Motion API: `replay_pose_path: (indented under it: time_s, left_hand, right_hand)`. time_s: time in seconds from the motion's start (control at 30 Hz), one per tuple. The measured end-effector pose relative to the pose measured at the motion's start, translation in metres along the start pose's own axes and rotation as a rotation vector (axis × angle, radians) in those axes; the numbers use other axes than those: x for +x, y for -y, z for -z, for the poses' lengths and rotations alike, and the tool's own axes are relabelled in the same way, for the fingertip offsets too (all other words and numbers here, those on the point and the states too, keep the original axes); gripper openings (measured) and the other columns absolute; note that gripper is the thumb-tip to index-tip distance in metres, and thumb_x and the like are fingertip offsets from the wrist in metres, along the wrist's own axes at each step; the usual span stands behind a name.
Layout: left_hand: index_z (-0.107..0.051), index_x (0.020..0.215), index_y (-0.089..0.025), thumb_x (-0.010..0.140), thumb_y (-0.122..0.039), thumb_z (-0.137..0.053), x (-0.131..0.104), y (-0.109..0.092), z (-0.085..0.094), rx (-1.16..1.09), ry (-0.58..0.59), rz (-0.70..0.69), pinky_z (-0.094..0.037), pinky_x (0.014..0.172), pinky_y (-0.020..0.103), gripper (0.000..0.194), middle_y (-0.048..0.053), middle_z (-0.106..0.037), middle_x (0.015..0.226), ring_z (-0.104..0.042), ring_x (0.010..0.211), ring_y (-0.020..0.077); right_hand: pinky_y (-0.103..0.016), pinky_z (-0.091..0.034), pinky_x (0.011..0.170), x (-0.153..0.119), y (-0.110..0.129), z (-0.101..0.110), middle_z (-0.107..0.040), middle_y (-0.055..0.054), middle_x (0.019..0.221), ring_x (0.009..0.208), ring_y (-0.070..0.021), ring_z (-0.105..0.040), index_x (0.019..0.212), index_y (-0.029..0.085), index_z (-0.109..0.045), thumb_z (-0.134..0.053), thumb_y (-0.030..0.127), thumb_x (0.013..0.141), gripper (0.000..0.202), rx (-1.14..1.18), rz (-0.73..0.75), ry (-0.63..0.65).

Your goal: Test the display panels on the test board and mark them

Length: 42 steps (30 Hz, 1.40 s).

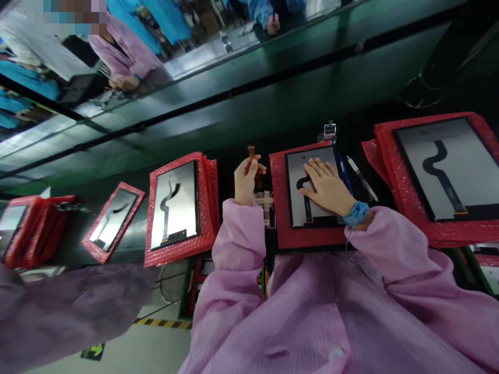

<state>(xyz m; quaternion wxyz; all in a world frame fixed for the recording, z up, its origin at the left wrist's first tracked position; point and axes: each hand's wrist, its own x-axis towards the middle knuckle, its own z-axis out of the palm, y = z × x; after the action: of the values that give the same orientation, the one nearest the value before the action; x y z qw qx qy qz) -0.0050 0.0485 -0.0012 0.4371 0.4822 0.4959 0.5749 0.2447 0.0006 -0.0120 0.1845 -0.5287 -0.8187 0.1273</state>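
My left hand (245,181) is closed, its thumb and fingers pinching an orange-brown flex cable (251,151) whose upper end sticks up above the fingertips. In front of my body lies a grey display panel (323,214) with a black border, resting on red bubble wrap (281,228). My right hand (330,190) lies flat on this panel, palm down, with its fingers stretched out. Left of that palm a curved black flex strip (307,209) shows on the panel, partly covered by the hand. A small part with a clear frame (268,210) sits just below my left hand.
Stacked panels in red bubble wrap flank me, one at left (175,202) and one at right (463,166). A metal tally counter (329,131), a blue pen (344,174) and a white pen (362,179) lie close by. A co-worker's sleeve (78,311) reaches in at lower left.
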Motion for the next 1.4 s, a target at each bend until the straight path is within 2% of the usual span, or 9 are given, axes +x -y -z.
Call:
replay_pose_path:
  time_s: [0.3,0.47,0.57,0.67,0.73,0.83,0.9,1.07,1.4]
  left_hand:
    - [-0.07,0.093,-0.019,0.087,-0.059,-0.068,-0.006,-0.011,-0.005,0.076,0.03,-0.152,-0.058,0.07,0.028,0.04,0.003,-0.077,0.079,-0.071,0.065,0.0136]
    - [-0.07,0.082,-0.019,0.088,-0.059,-0.066,-0.011,-0.018,-0.008,0.161,0.088,-0.226,-0.056,0.076,0.028,0.041,0.004,-0.075,0.082,-0.071,0.075,0.0141]
    - [-0.072,0.079,-0.019,0.089,-0.059,-0.065,-0.016,-0.022,-0.009,0.206,0.173,-0.237,-0.054,0.073,0.027,0.042,0.003,-0.073,0.076,-0.068,0.072,0.0129]
    - [-0.072,0.082,-0.018,0.09,-0.06,-0.063,-0.02,-0.024,-0.01,0.235,0.298,-0.21,-0.052,0.069,0.027,0.043,0.003,-0.07,0.072,-0.064,0.068,0.0132]
    - [-0.071,0.081,-0.019,0.092,-0.057,-0.061,-0.022,-0.025,-0.011,0.269,0.373,-0.189,-0.05,0.07,0.029,0.041,0.003,-0.068,0.072,-0.062,0.068,0.0144]
    - [-0.068,0.074,-0.02,0.096,-0.041,-0.059,-0.023,-0.025,-0.014,0.392,0.451,-0.197,-0.047,0.077,0.033,0.033,0.002,-0.064,0.07,-0.058,0.068,0.0157]
    - [-0.065,0.067,-0.021,0.095,-0.03,-0.058,-0.023,-0.025,-0.016,0.474,0.485,-0.212,-0.044,0.084,0.035,0.03,0.0,-0.061,0.066,-0.054,0.066,0.0157]
    - [-0.057,0.062,-0.021,0.093,-0.021,-0.052,-0.025,-0.023,-0.018,0.642,0.597,-0.239,-0.037,0.095,0.038,0.031,-0.002,-0.058,0.062,-0.052,0.066,0.0164]
    - [-0.052,0.062,-0.021,0.089,-0.02,-0.048,-0.03,-0.026,-0.018,0.731,0.752,-0.268,-0.033,0.096,0.041,0.027,-0.003,-0.057,0.063,-0.055,0.068,0.0168]
  right_hand:
    - [-0.058,-0.027,0.124,0.0,0.004,0.0,-0.051,-0.022,0.15,0.148,-0.036,-0.038,0.147,0.007,-0.045,-0.064,0.035,0.09,0.067,0.074,-0.005,-0.036]
    - [-0.059,-0.043,0.111,0.0,0.008,0.003,-0.063,-0.015,0.13,0.129,-0.0364,-0.053,0.137,0.017,-0.055,-0.067,0.025,0.084,0.055,0.31,0.008,-0.117]
    - [-0.05,-0.055,0.1,0.001,0.011,0.002,-0.046,-0.012,0.149,0.128,-0.0308,-0.055,0.144,0.026,-0.045,-0.068,0.027,0.08,0.068,0.699,-0.011,-0.132]
    - [-0.044,-0.059,0.093,0.002,0.015,-0.002,-0.018,-0.005,0.167,0.132,-0.0268,-0.055,0.156,0.041,-0.013,-0.071,0.043,0.08,0.096,1.054,-0.066,-0.116]
    - [-0.045,-0.058,0.095,0.003,0.018,-0.004,-0.022,-0.003,0.167,0.13,-0.0253,-0.057,0.157,0.043,-0.009,-0.064,0.057,0.085,0.092,1.148,-0.11,-0.076]
    - [-0.045,-0.053,0.101,0.005,0.023,-0.004,-0.055,-0.009,0.146,0.124,-0.0241,-0.06,0.144,0.029,-0.046,-0.029,0.068,0.098,0.062,1.135,-0.143,0.012]
    - [-0.042,-0.051,0.102,0.006,0.025,-0.001,-0.066,-0.009,0.127,0.12,-0.0233,-0.061,0.117,0.023,-0.064,-0.014,0.065,0.101,0.068,1.078,-0.11,0.03]
    - [-0.044,-0.042,0.104,0.01,0.023,0.005,-0.067,-0.007,0.116,0.113,-0.0231,-0.058,0.076,0.022,-0.055,-0.039,0.048,0.102,0.039,0.817,0.091,-0.001]
    - [-0.048,-0.04,0.098,0.014,0.022,0.004,-0.066,-0.01,0.113,0.109,-0.0262,-0.051,0.074,0.022,-0.051,-0.043,0.028,0.096,0.023,0.541,0.271,-0.076]
